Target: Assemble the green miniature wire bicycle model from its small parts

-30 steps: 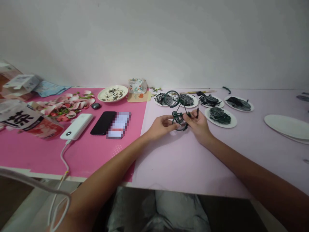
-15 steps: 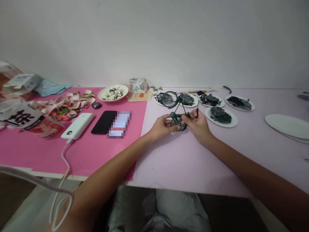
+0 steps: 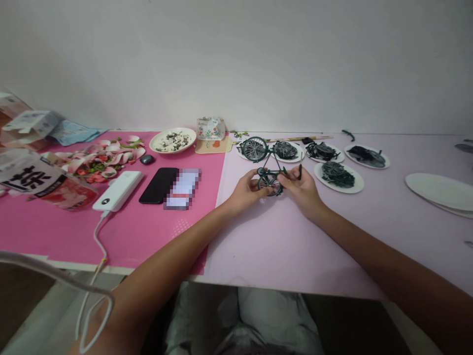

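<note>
A dark green model bicycle [image 3: 269, 161] with two spoked wheels is held up over the lilac half of the table. My left hand [image 3: 246, 193] is closed around its near wheel from the left. At the right, my right hand [image 3: 301, 190] pinches the frame beside that wheel with thumb and finger. A slim tool with a black handle [image 3: 300, 172] and thin pale shaft, seemingly a small screwdriver, sticks up from the same hand. The fingers hide parts of the frame.
Behind the bicycle stand white plates of dark parts, one being a plate of wheels [image 3: 339, 186]. Stacked white plates [image 3: 441, 191] lie at right. On the pink side are a phone [image 3: 158, 186], a power bank [image 3: 118, 191] with cable, a bowl [image 3: 173, 150] and a plastic cup [image 3: 48, 180].
The bicycle has shifted slightly left and turned a little, its far wheel now lower and further left. Both hands keep their hold.
</note>
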`<state>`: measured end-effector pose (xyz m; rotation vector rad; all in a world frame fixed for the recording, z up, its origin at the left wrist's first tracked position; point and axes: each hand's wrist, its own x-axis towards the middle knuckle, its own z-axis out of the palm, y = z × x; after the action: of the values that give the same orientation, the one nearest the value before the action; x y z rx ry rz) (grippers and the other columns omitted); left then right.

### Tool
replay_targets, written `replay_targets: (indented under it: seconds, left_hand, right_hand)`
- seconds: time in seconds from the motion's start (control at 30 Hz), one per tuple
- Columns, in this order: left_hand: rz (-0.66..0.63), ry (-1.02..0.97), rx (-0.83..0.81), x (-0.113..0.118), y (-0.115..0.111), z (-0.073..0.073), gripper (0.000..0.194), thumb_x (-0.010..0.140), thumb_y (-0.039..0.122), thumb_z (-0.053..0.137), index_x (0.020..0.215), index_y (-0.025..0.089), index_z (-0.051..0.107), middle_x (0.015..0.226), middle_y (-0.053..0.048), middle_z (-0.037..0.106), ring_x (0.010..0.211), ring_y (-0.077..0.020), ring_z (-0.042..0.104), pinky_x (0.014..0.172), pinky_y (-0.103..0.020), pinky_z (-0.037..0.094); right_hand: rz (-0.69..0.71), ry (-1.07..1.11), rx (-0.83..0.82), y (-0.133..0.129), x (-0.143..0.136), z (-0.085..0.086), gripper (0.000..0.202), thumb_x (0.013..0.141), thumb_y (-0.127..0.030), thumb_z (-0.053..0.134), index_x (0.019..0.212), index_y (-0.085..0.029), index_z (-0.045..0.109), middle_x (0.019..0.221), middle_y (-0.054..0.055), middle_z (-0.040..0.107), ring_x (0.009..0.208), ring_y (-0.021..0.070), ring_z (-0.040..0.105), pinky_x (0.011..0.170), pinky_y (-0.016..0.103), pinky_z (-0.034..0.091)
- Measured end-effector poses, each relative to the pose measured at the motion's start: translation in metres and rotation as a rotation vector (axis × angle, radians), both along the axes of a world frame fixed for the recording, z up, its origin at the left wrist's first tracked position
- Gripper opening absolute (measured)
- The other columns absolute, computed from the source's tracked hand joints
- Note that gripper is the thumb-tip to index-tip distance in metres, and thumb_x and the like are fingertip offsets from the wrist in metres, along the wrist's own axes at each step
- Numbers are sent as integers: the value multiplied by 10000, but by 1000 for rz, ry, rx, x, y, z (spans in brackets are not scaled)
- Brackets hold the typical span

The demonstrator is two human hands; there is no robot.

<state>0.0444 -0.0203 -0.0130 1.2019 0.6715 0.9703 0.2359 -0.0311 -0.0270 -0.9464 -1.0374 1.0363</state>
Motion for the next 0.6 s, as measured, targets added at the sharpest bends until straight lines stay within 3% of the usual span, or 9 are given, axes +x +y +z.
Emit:
replay_targets:
  seconds: [0.27,0.6]
  left_hand:
    - [4,39,12,0,-2,4,618,726,158,921,1269,158,626,878,-51,790,858,-201,779,852,-335,577]
    - [24,92,79,-1,-1,-1,607,737,225,947,1253,161,633,863,-36,752,782,-156,722,747,-276,523]
  right_hand:
    - [-25,-12,29,1,0,1,755,575,-539,1035,813,-273,371,845,-55,613,871,145,651,845,305,589]
    - [-21,46,10,2,3,3,745,540,-455,1059,814,-271,391,851,-64,609,891,130,675,917,292,619]
